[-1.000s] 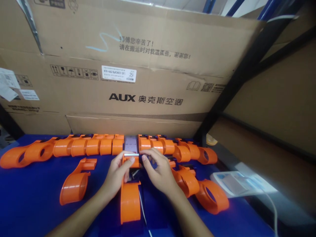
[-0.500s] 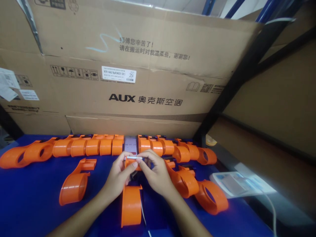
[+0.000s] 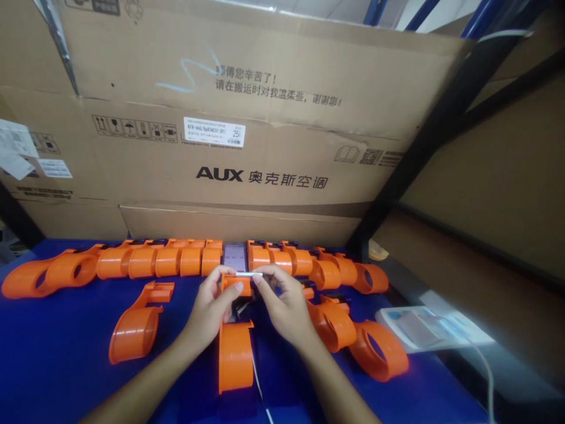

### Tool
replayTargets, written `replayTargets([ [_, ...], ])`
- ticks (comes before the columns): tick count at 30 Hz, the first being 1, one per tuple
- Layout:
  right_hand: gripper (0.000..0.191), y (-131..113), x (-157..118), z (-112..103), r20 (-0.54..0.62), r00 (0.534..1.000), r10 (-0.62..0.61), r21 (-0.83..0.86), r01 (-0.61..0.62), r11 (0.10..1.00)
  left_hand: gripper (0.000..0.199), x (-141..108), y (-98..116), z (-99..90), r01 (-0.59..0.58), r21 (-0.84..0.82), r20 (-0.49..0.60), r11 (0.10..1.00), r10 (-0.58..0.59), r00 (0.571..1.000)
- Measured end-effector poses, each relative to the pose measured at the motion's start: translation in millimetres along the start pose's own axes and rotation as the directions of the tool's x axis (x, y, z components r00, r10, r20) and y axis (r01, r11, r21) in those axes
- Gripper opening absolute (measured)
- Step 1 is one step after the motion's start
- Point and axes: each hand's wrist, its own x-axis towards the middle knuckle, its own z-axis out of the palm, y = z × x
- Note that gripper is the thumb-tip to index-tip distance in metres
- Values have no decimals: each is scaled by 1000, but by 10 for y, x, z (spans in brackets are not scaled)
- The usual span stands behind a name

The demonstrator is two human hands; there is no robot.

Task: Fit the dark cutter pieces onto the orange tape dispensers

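My left hand [image 3: 209, 309] is closed on the head of an orange plastic tape dispenser [image 3: 236, 359], thumb on its front face. The dispenser's round hub hangs toward me below the hand. My right hand [image 3: 282, 306] pinches the right end of a thin, pale serrated blade [image 3: 248, 274] between thumb and fingers. The blade lies along the top edge of the dispenser's head. Whether it is seated there I cannot tell. Fingers hide the back of the head.
More orange dispensers [image 3: 168, 261] line the back of the blue table [image 3: 66, 347]. One dispenser [image 3: 135, 333] lies at left, and several are at right. A phone [image 3: 234, 256] stands behind my hands. A white device [image 3: 415, 328] with a cable sits at right. Behind rises a cardboard panel [image 3: 265, 135].
The blade has shifted right and slightly up along the dispenser's head, with my right hand moving right. More of the orange head shows between my hands.
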Motion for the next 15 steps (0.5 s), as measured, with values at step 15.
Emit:
replayTargets([
  [15, 22, 101, 162, -245, -331, 943, 22, 131, 23, 991, 28, 47, 244, -105, 41, -368, -21, 929, -52, 998],
])
